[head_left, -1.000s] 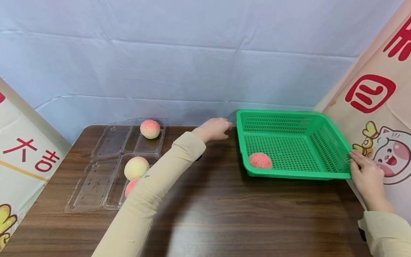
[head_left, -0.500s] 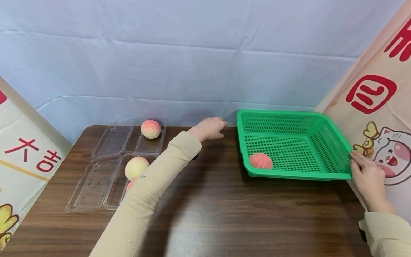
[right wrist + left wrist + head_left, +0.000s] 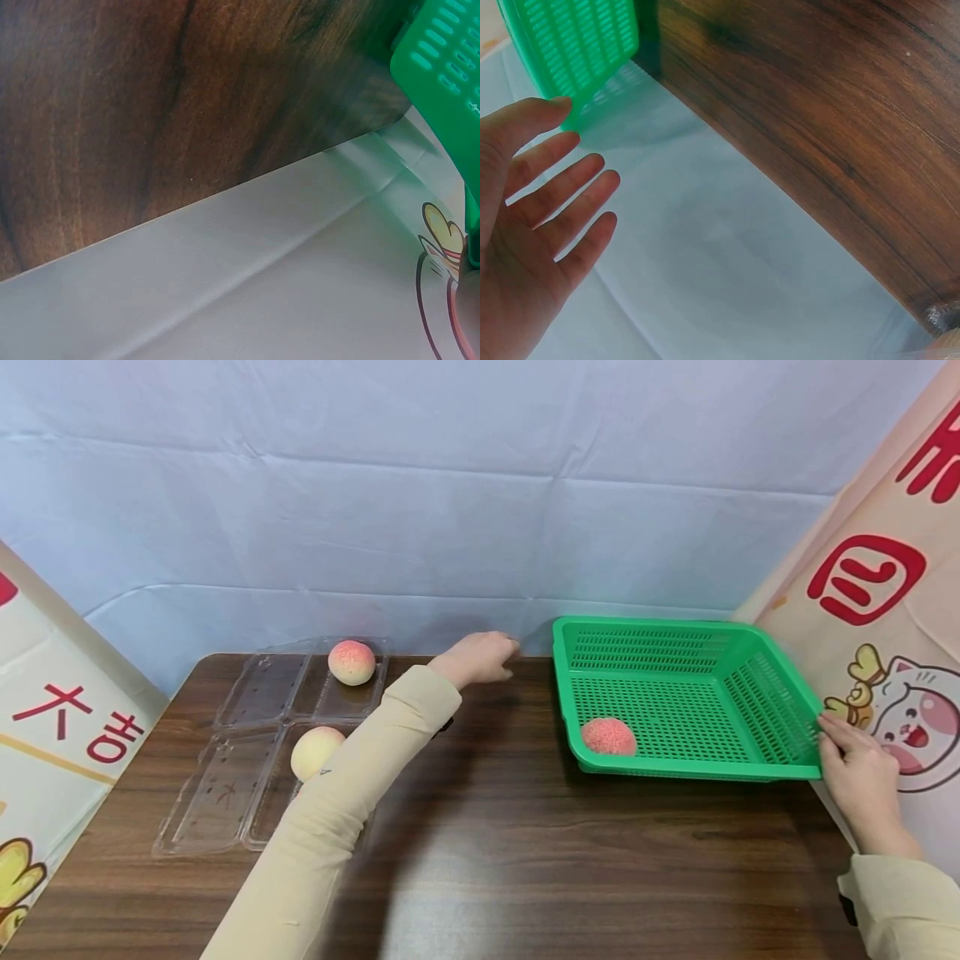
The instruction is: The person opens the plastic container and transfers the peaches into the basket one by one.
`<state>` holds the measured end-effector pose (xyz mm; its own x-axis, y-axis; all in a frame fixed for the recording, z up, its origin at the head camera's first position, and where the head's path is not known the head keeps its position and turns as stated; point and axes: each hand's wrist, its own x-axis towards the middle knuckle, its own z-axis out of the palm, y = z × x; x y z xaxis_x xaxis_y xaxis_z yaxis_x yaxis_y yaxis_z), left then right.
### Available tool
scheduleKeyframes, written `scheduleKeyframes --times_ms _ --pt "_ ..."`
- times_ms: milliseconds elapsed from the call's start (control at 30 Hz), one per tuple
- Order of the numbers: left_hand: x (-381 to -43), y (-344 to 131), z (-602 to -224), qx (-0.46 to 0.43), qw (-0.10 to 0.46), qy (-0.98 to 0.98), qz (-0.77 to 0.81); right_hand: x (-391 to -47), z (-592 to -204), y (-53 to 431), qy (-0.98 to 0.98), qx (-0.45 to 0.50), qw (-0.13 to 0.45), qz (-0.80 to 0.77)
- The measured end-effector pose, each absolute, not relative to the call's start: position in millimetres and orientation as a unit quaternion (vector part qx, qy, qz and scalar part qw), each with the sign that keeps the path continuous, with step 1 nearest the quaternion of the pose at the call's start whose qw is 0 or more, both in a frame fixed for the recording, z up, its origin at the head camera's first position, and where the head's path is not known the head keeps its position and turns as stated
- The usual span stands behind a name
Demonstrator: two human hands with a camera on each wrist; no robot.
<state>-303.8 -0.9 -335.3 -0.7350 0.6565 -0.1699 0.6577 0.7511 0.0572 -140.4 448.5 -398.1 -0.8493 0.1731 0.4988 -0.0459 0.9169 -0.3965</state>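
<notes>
Gripping the green basket (image 3: pixel 701 768) by its rim at the near right corner, the right hand (image 3: pixel 858 777) stays to one side of a pink fruit (image 3: pixel 608 737) lying in the near left corner. Beyond a pale fruit (image 3: pixel 315 753) partly hidden by the left sleeve (image 3: pixel 352 802), the left hand (image 3: pixel 477 657) holds nothing, fingers loosely spread, apart from the basket. A pink-topped fruit (image 3: pixel 351 662) sits in clear plastic packaging (image 3: pixel 213 793), before a pale cloth (image 3: pixel 420 527).

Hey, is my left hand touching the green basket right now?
Apart. The head view shows it: wooden table and pale backdrop are visible in the gap between the left hand and the green basket.
</notes>
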Motion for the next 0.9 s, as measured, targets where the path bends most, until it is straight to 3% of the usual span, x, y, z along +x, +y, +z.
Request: scheduleKeyframes --times_ms 900 --pt "-309.0 -22.4 -337.0 0.332 0.089 0.939 0.004 -142.0 -395.4 448.2 -0.942 -0.036 0.267 0.199"
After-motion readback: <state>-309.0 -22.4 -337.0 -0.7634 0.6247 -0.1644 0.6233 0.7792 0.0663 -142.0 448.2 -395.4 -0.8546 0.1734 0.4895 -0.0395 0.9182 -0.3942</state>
